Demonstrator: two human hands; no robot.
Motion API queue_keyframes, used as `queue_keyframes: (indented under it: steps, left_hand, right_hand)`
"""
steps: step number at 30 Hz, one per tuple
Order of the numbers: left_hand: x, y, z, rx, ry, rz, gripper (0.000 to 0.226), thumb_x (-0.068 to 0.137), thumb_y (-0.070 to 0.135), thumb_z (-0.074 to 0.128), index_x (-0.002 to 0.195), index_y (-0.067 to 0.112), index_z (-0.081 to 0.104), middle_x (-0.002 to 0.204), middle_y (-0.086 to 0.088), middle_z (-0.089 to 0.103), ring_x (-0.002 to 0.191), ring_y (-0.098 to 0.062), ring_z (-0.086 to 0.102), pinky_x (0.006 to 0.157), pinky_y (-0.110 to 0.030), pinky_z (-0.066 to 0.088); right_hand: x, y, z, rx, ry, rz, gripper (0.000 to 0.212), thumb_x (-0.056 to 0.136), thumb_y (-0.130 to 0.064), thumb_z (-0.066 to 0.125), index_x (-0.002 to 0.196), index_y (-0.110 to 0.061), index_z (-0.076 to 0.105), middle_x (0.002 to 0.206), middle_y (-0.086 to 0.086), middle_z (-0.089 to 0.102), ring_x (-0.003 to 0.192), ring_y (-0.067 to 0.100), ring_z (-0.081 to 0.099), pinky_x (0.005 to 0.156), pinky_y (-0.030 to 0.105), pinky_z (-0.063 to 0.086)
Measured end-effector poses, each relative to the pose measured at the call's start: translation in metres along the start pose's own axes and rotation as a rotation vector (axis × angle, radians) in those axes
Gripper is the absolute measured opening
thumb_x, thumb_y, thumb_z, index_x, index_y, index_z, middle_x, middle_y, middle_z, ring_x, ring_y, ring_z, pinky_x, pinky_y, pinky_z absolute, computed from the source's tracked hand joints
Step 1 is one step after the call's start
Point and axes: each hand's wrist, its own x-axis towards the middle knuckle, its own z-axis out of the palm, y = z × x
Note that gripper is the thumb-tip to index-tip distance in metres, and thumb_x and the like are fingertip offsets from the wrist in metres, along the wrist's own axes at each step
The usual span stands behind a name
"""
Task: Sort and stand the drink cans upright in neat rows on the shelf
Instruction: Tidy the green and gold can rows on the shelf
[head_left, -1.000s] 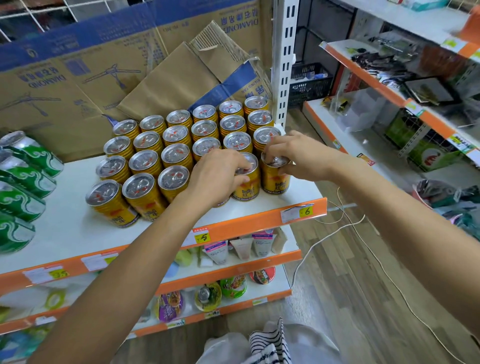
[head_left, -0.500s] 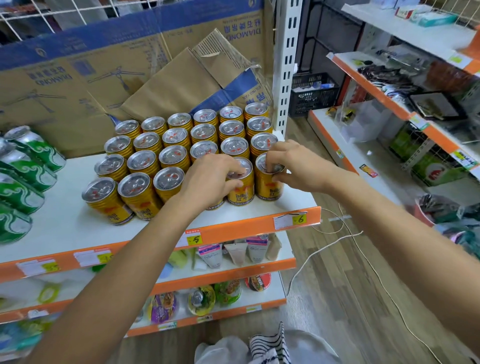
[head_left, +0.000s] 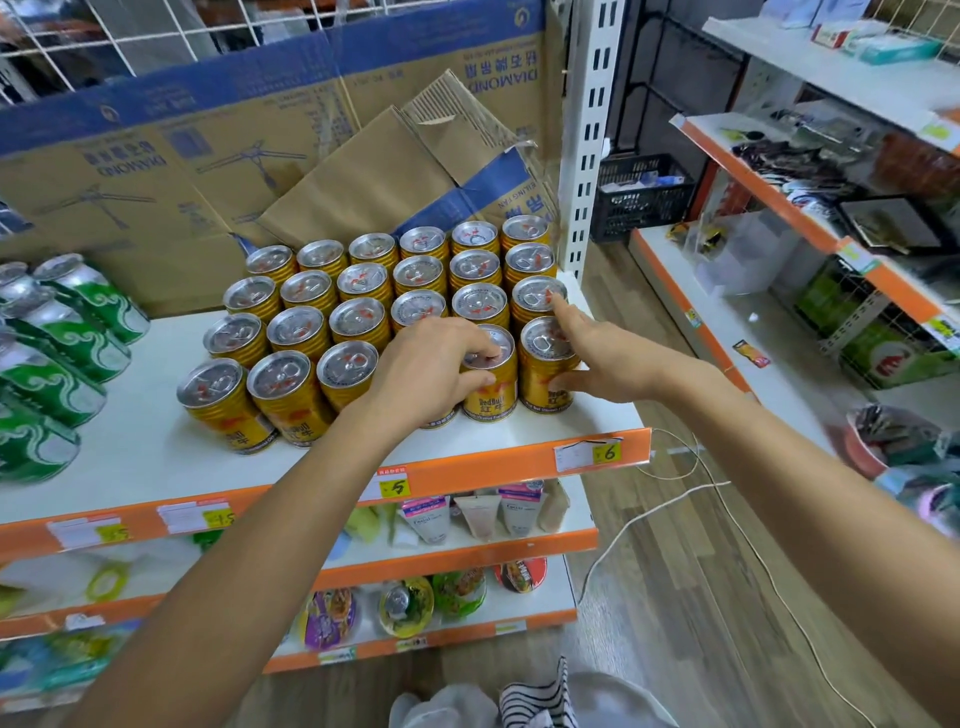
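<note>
**Our hands meet at the front right corner of the gold cans (head_left: 363, 280) on the shelf (head_left: 130, 457).**

The cans stand upright in four rows of six, and both our hands are at the block's 5 o'clock corner. Our left hand (head_left: 431, 371) curls over a front can (head_left: 491, 397), second from the right end, with fingertips on its lid and thumb against its side. The palm covers the neighbour at its 9 o'clock. Our right hand (head_left: 608, 364) is spread nearly flat against the corner can (head_left: 543, 340), thumb pressed to its side and forefinger stretched past its lid toward 12 o'clock. Green cans (head_left: 67, 332) sit at the block's 9 o'clock, and cardboard boxes (head_left: 156, 171) stand behind at 12.
</note>
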Motion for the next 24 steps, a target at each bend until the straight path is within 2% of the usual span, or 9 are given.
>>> queue_keyframes:
  steps: [5, 9, 12, 14, 17, 20, 22, 24]
  left_hand:
    - [0.000, -0.002, 0.002, -0.018, 0.017, -0.005, 0.031, 0.082, 0.030, 0.072, 0.112, 0.021, 0.070, 0.115, 0.002, 0.067, 0.107, -0.018, 0.059, 0.090, -0.039, 0.048]
    - [0.001, -0.004, 0.002, -0.038, 0.012, 0.007, 0.031, 0.081, 0.031, 0.074, 0.110, 0.021, 0.071, 0.114, 0.003, 0.067, 0.107, -0.019, 0.059, 0.086, -0.041, 0.049]
    - [-0.004, -0.007, 0.000, -0.066, 0.026, 0.100, 0.035, 0.081, 0.030, 0.074, 0.114, 0.018, 0.068, 0.120, 0.001, 0.065, 0.114, -0.021, 0.056, 0.095, -0.037, 0.045]
    - [-0.012, -0.013, -0.005, -0.115, 0.084, 0.123, 0.038, 0.085, 0.031, 0.070, 0.120, 0.016, 0.066, 0.127, -0.002, 0.062, 0.121, -0.020, 0.052, 0.101, -0.032, 0.035]
    - [-0.027, -0.031, -0.015, -0.106, 0.185, 0.090, 0.039, 0.088, 0.035, 0.059, 0.120, 0.014, 0.065, 0.126, -0.005, 0.062, 0.120, -0.022, 0.052, 0.100, -0.028, 0.031]
    - [-0.046, -0.062, -0.025, -0.066, 0.187, 0.012, 0.041, 0.089, 0.035, 0.054, 0.121, 0.012, 0.064, 0.125, -0.007, 0.062, 0.121, -0.024, 0.051, 0.102, -0.033, 0.033]
    - [-0.061, -0.085, -0.030, -0.036, 0.178, -0.036, 0.044, 0.089, 0.040, 0.051, 0.120, 0.013, 0.065, 0.124, -0.008, 0.062, 0.121, -0.027, 0.052, 0.103, -0.037, 0.035]
    - [-0.077, -0.107, -0.035, -0.012, 0.191, -0.072, 0.049, 0.089, 0.045, 0.044, 0.118, 0.011, 0.065, 0.123, -0.009, 0.063, 0.120, -0.028, 0.052, 0.104, -0.035, 0.032]
  right_hand:
    - [-0.001, 0.001, 0.001, 0.010, 0.010, -0.010, 0.099, 0.090, -0.021, 0.062, 0.148, -0.008, -0.016, 0.159, 0.013, 0.003, 0.145, 0.026, 0.015, 0.116, 0.034, 0.019]
    - [-0.003, 0.000, 0.002, -0.033, 0.020, 0.018, 0.101, 0.089, -0.026, 0.064, 0.149, -0.008, -0.015, 0.158, 0.017, 0.007, 0.144, 0.028, 0.018, 0.115, 0.036, 0.022]
    - [-0.007, -0.008, -0.003, -0.145, 0.062, 0.012, 0.101, 0.087, -0.034, 0.065, 0.150, -0.006, -0.009, 0.158, 0.015, -0.003, 0.146, 0.026, 0.008, 0.117, 0.032, 0.016]
    - [-0.010, -0.021, -0.012, -0.219, 0.125, -0.048, 0.095, 0.087, -0.034, 0.064, 0.150, -0.006, -0.001, 0.159, 0.012, -0.004, 0.146, 0.023, 0.003, 0.116, 0.026, 0.010]
    - [-0.006, -0.045, -0.018, -0.229, 0.163, -0.165, 0.080, 0.089, -0.032, 0.061, 0.150, -0.009, 0.015, 0.158, 0.009, 0.010, 0.145, 0.021, 0.013, 0.114, 0.026, 0.013]
    - [0.009, -0.069, -0.010, -0.208, 0.154, -0.283, 0.059, 0.093, -0.024, 0.056, 0.144, -0.010, 0.032, 0.151, 0.009, 0.030, 0.137, 0.024, 0.029, 0.107, 0.031, 0.025]
    - [0.020, -0.081, -0.003, -0.207, 0.150, -0.325, 0.057, 0.092, -0.019, 0.056, 0.144, -0.012, 0.034, 0.149, 0.008, 0.035, 0.135, 0.025, 0.032, 0.107, 0.033, 0.027]
    - [0.030, -0.093, 0.003, -0.222, 0.135, -0.357, 0.059, 0.091, -0.023, 0.058, 0.144, -0.013, 0.034, 0.149, 0.008, 0.036, 0.136, 0.025, 0.033, 0.108, 0.034, 0.027]
